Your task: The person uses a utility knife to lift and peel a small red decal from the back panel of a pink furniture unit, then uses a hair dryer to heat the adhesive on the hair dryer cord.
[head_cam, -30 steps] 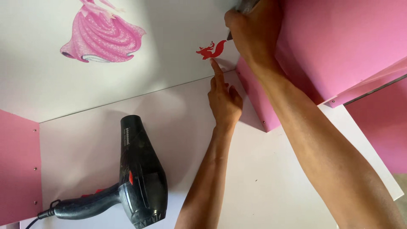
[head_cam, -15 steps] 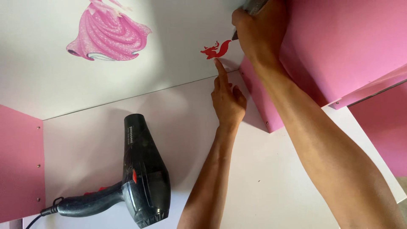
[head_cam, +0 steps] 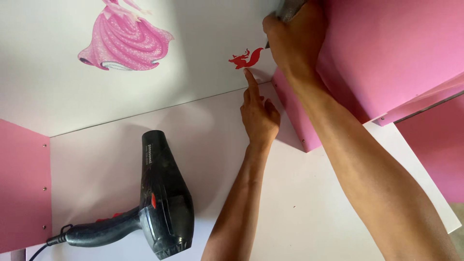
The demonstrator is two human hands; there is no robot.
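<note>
A small red squirrel sticker (head_cam: 246, 59) is stuck on the white back panel (head_cam: 203, 72) of a pink and white cabinet. My left hand (head_cam: 258, 116) points up with its index finger, the tip touching the panel just under the sticker. My right hand (head_cam: 292, 41) is closed around a grey tool (head_cam: 290, 7) whose dark tip meets the sticker's right edge. Most of the tool is hidden by the hand and the top of the picture.
A black hair dryer (head_cam: 162, 193) lies on the white shelf (head_cam: 299, 212) at lower left, its cord running off the bottom. A pink ball-gown sticker (head_cam: 125, 41) is on the panel at upper left. Pink side panels (head_cam: 386, 53) close in on the right and left.
The view has drifted a little, so the stickers and dryer sit further right. Both hands stay at the red sticker in the same pose.
</note>
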